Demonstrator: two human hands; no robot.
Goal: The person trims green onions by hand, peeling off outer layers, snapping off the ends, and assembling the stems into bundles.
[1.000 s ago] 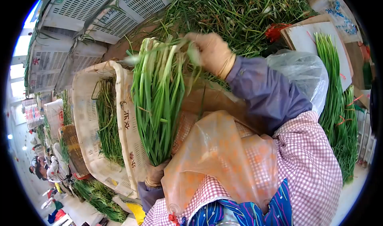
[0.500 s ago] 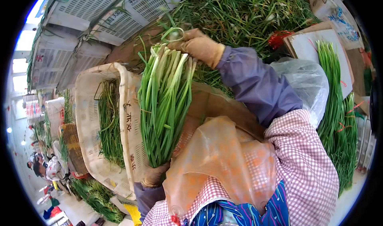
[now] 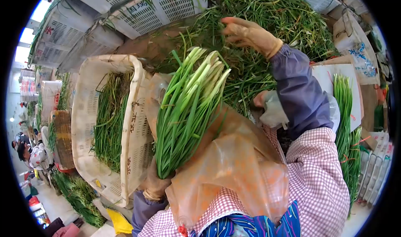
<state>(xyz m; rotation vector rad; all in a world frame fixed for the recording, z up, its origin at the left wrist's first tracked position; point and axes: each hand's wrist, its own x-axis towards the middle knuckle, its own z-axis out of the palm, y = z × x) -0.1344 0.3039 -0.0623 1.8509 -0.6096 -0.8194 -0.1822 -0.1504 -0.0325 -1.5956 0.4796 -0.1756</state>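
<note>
My left hand [image 3: 156, 184], in a tan glove, is wrapped round the leafy lower end of a bunch of green stalks [image 3: 186, 115]. The pale stem ends fan out at the top, tilted to the right. My right hand [image 3: 246, 33], gloved too, is raised over the big heap of loose greens [image 3: 284, 19], fingers spread and holding nothing. It is apart from the bunch, up and to the right of it. An orange-patterned plastic apron [image 3: 234, 170] covers my lap.
A cream basket [image 3: 125, 132] with greens stands left of the bunch. White crates [image 3: 142, 17] line the back. Tied bundles [image 3: 343, 111] lean against a white board [image 3: 355, 86] at the right. People [image 3: 35, 155] are visible far left.
My right hand has left the stem ends and moved up and right, its fingers now spread. The bunch has tilted right in my left hand. The view has shifted.
</note>
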